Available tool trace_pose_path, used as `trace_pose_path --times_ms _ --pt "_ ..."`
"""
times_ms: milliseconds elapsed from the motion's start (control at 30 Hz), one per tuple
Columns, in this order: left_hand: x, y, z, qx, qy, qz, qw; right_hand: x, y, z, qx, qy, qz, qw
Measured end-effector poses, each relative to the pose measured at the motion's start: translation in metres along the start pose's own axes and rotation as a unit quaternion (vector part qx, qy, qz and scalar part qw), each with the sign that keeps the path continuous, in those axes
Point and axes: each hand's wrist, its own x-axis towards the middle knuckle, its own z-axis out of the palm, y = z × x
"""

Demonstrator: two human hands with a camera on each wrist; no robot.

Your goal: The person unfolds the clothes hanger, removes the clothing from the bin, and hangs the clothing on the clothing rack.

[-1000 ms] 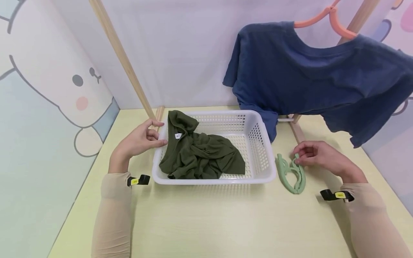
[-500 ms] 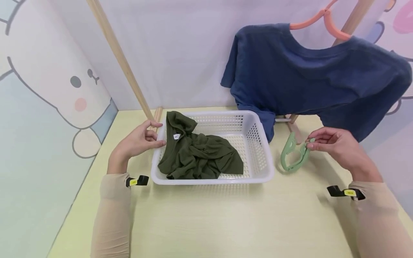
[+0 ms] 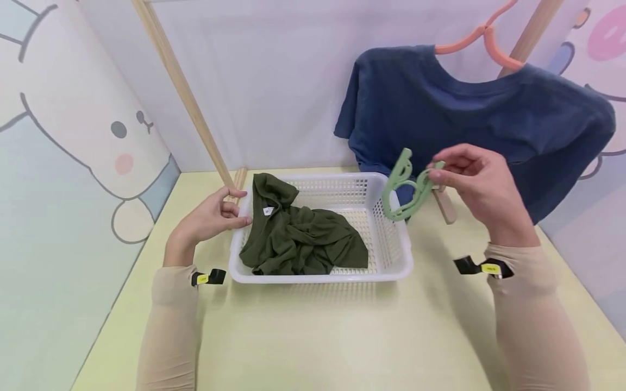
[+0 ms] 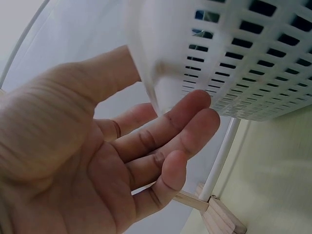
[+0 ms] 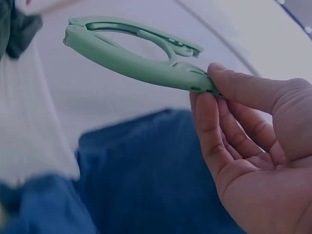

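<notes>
At the left end of the white plastic basket, my left hand grips the rim. Its thumb goes over the rim and the fingers lie along the pierced outer wall. A dark green shirt lies crumpled in the basket, its neck label showing. My right hand pinches one end of a green folding clothes hanger between thumb and fingers. Raised in the air, the hanger overlaps the basket's right end in the head view. Its arms are folded together in the right wrist view.
A navy T-shirt hangs on an orange hanger at the right, behind my right hand. Wooden rack poles stand left and right. Everything stands on a pale yellow tabletop between printed walls.
My right hand has picked the green hanger up off the table and carried it up and left toward the basket. My left hand has stayed at the basket rim.
</notes>
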Motion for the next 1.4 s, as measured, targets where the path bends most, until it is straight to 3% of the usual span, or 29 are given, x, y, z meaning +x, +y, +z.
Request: trace_pose_path --times_ms 233,600,700,800,967,1200,1400 --pt "0.003 -0.001 0.001 -0.006 -0.006 0.003 1.0 0.021 0.009 0.048 0.028 -0.03 -0.017 0.999" --pt "-0.004 0.0 -0.002 -0.005 -0.001 -0.007 1.0 0.025 0.036 0.068 -0.007 -0.06 -0.008 0.9981" --pt "-0.005 0.001 -0.003 0.018 0.007 -0.006 0.9998 0.027 0.039 0.071 -0.006 -0.064 -0.004 0.9979" --pt "-0.006 0.005 -0.003 0.08 0.026 0.0 0.9964 0.026 0.041 0.072 -0.013 -0.063 0.006 0.9979" --pt "-0.006 0.016 -0.003 0.134 0.055 0.023 0.9892 0.022 0.042 0.071 -0.027 -0.049 0.012 0.9983" --pt "-0.019 0.043 0.001 0.118 0.116 0.069 0.9838 0.021 0.044 0.075 -0.024 -0.059 0.008 0.9979" --pt "-0.019 0.069 0.02 0.07 0.138 0.137 0.9785 0.023 0.041 0.075 -0.045 -0.052 -0.004 0.9977"
